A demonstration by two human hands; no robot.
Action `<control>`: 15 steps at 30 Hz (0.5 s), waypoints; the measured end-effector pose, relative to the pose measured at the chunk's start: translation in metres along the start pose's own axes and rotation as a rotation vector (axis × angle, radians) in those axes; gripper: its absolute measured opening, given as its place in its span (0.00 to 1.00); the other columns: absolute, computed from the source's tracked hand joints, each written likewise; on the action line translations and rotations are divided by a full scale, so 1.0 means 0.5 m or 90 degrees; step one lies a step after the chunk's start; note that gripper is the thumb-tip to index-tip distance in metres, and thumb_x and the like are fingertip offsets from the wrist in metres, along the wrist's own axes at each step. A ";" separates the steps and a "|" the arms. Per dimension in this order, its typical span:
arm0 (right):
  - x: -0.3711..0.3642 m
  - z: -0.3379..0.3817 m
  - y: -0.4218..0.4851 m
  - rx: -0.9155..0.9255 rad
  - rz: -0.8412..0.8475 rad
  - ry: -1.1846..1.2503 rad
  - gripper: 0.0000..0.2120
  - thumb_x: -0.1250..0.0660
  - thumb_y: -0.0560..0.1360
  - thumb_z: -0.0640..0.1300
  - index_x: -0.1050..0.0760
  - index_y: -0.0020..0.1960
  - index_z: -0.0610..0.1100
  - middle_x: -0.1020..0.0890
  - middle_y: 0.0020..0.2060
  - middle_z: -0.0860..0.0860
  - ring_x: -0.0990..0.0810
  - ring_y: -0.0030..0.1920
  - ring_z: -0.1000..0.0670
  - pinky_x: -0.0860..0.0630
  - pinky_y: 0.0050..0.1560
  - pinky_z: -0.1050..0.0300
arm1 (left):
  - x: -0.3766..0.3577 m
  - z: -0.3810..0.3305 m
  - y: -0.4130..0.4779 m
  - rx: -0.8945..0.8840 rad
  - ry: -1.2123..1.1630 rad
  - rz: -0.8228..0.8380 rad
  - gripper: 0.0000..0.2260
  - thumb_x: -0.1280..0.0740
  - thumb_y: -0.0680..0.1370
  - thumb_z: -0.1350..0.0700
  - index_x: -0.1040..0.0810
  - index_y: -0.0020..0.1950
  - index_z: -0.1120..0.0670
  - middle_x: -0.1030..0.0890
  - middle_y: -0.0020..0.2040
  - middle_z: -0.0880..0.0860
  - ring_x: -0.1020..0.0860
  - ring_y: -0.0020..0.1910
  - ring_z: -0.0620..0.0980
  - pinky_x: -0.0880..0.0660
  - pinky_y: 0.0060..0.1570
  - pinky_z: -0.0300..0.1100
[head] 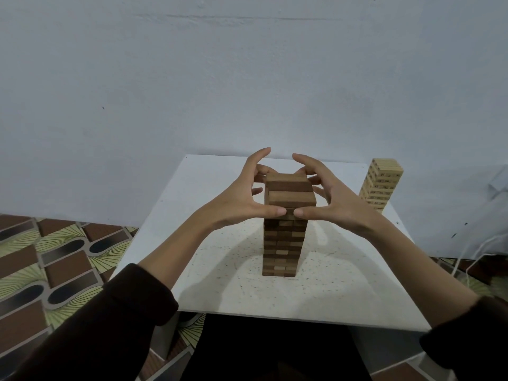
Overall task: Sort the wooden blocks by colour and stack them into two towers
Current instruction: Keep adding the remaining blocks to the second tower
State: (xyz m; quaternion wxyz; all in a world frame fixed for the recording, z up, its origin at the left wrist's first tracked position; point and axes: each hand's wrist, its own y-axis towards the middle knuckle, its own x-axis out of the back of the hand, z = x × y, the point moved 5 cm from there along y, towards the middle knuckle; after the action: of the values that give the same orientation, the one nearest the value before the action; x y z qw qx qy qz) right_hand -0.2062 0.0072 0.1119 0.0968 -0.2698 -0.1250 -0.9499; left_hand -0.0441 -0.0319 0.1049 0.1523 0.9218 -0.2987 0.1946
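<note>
Fingers spread wide, the left hand (242, 196) and right hand (335, 199) flank the dark block tower (283, 243), thumbs touching it, with the pale block tower (380, 185) beyond the right hand.

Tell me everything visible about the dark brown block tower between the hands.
The dark tower is a tall, square column of brown wooden blocks stacked in crosswise layers, with a few paler block ends showing. It stands upright near the middle of the white table; its top layers look slightly out of line. The left hand and right hand flank its top with fingers spread, and both thumb tips touch its near face. Whether the other fingers touch its sides is unclear.
</note>
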 end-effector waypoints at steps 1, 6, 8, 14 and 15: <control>0.000 0.000 0.000 0.000 -0.002 0.001 0.40 0.26 0.64 0.53 0.43 0.69 0.65 0.31 0.62 0.55 0.31 0.62 0.60 0.38 0.68 0.57 | 0.000 0.000 0.000 -0.001 0.000 -0.001 0.48 0.24 0.63 0.46 0.51 0.75 0.43 0.31 0.60 0.45 0.30 0.64 0.41 0.33 0.68 0.43; -0.002 0.003 -0.001 0.000 -0.001 0.003 0.39 0.26 0.64 0.53 0.42 0.69 0.65 0.31 0.61 0.55 0.31 0.62 0.58 0.37 0.70 0.53 | -0.002 0.002 0.001 0.003 0.005 -0.007 0.47 0.24 0.64 0.49 0.51 0.74 0.43 0.31 0.60 0.47 0.30 0.64 0.41 0.33 0.66 0.40; -0.003 0.003 0.000 -0.006 -0.004 0.002 0.39 0.26 0.64 0.53 0.42 0.69 0.64 0.31 0.61 0.55 0.31 0.63 0.58 0.37 0.70 0.52 | -0.002 0.002 0.001 0.004 0.005 -0.011 0.47 0.25 0.65 0.51 0.51 0.74 0.43 0.31 0.60 0.47 0.30 0.64 0.42 0.33 0.66 0.39; -0.009 0.000 -0.010 -0.046 -0.017 0.053 0.39 0.31 0.68 0.61 0.46 0.73 0.59 0.34 0.65 0.61 0.35 0.66 0.62 0.41 0.71 0.56 | -0.011 -0.001 -0.006 0.036 -0.051 -0.032 0.45 0.29 0.66 0.39 0.50 0.75 0.45 0.34 0.69 0.44 0.35 0.68 0.40 0.37 0.68 0.39; -0.012 -0.001 -0.014 -0.067 -0.043 0.084 0.37 0.35 0.71 0.64 0.47 0.74 0.56 0.35 0.68 0.60 0.36 0.67 0.61 0.42 0.72 0.55 | -0.014 -0.001 -0.009 0.051 -0.088 -0.051 0.46 0.32 0.65 0.31 0.50 0.75 0.46 0.36 0.72 0.45 0.37 0.71 0.41 0.39 0.71 0.42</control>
State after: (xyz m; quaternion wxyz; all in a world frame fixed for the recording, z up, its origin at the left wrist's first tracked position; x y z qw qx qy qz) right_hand -0.2030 0.0145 0.1069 0.0582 -0.2069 -0.0777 -0.9735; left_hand -0.0468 -0.0248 0.1013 0.1022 0.9495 -0.2639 0.1357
